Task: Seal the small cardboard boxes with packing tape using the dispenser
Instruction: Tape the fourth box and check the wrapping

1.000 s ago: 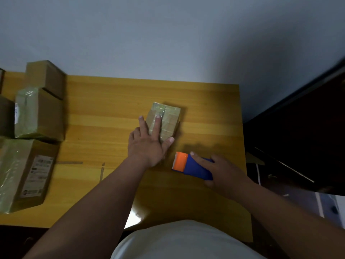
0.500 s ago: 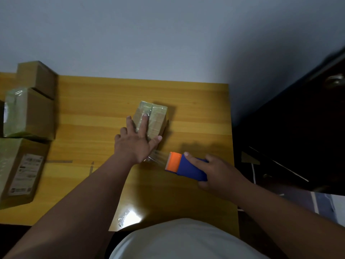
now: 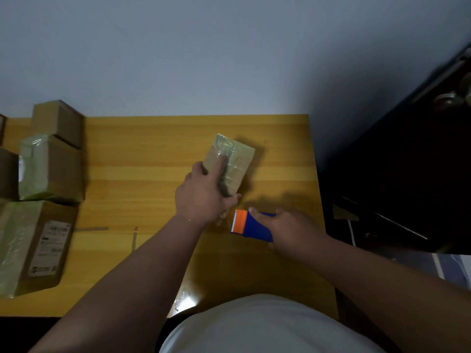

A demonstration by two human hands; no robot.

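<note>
A small cardboard box, wrapped in clear tape, lies at an angle on the yellow wooden table. My left hand holds its near end, with the index finger stretched along the top and the thumb hooked round the near right corner. Just to the right of that corner, my right hand grips the blue tape dispenser, whose orange toothed cutter points at the box. A bit of clear tape shows below my left hand.
Several larger taped cardboard boxes stand stacked at the table's left edge, one with a shipping label. Short tape strips lie on the tabletop near them. A dark door stands past the table's right edge.
My left hand went from pressing flat on the box to holding its near end, and the box turned slightly. The dispenser drew closer to the box's near corner.
</note>
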